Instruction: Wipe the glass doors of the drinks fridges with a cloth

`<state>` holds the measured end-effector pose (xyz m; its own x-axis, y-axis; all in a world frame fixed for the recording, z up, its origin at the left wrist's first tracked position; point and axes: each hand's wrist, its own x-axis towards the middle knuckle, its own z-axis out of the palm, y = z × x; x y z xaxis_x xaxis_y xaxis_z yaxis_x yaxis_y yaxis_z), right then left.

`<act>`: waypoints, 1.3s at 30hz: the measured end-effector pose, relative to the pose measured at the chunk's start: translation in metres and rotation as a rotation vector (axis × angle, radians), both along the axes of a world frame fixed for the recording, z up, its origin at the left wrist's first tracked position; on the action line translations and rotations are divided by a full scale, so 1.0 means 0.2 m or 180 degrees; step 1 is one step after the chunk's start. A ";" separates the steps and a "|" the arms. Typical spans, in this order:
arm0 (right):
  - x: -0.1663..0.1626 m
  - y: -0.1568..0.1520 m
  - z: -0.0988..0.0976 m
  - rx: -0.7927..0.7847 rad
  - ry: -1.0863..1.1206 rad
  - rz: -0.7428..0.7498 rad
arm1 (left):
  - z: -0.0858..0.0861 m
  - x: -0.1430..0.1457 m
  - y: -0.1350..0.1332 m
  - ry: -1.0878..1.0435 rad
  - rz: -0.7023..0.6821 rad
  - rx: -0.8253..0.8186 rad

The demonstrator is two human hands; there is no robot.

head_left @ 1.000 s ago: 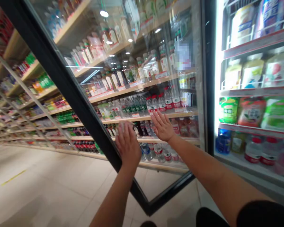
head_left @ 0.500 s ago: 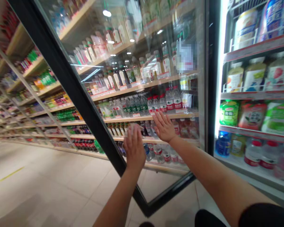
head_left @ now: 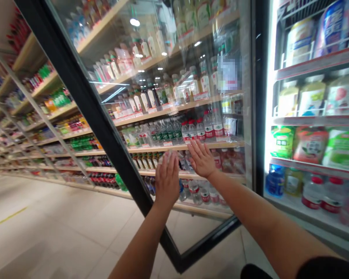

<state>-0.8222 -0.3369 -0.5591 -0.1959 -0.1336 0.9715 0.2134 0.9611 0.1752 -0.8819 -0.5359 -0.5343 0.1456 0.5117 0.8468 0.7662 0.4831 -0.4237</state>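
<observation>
A glass cooler door with a black frame stands swung out in front of me. My left hand lies flat on the glass near the frame's free edge, fingers stretched upward. My right hand is pressed flat on the glass a little higher and to the right, fingers spread. Neither hand holds anything. Through the glass show shop shelves with rows of bottles.
The open lit cooler on the right holds bottles and jugs on wire shelves. Long wooden shop shelves full of drinks run along the left. A tiled floor lies below, the door's bottom corner near my feet.
My left hand has slid to the right along the glass, closer to my right hand. The door has swung slightly toward the cooler.
</observation>
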 end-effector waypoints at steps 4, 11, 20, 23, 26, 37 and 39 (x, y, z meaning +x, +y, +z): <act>0.01 0.00 0.00 0.0012 0.0007 0.0013 | 0.12 -0.03 -0.03 0.0211 -0.0090 -0.0355; 0.01 -0.01 0.01 -0.0015 -0.0033 -0.0015 | 0.47 -0.03 -0.01 -0.0190 0.0188 0.0449; 0.02 0.00 0.00 -0.0035 -0.0072 -0.0018 | 0.54 -0.04 0.00 0.0224 -0.0120 -0.0166; 0.02 0.00 0.00 -0.0092 -0.0144 0.0002 | 0.67 -0.03 0.00 -0.0071 0.0069 0.0416; 0.02 0.00 0.00 -0.0058 -0.0102 0.0016 | 0.53 0.00 0.07 -0.0040 -0.0136 0.0185; 0.04 0.00 0.00 -0.0121 -0.0168 0.0072 | 0.62 -0.01 -0.04 -0.0487 0.0044 0.0826; 0.03 0.00 0.00 -0.0182 -0.0233 0.0105 | 0.51 0.03 -0.02 -0.0462 0.0008 0.0559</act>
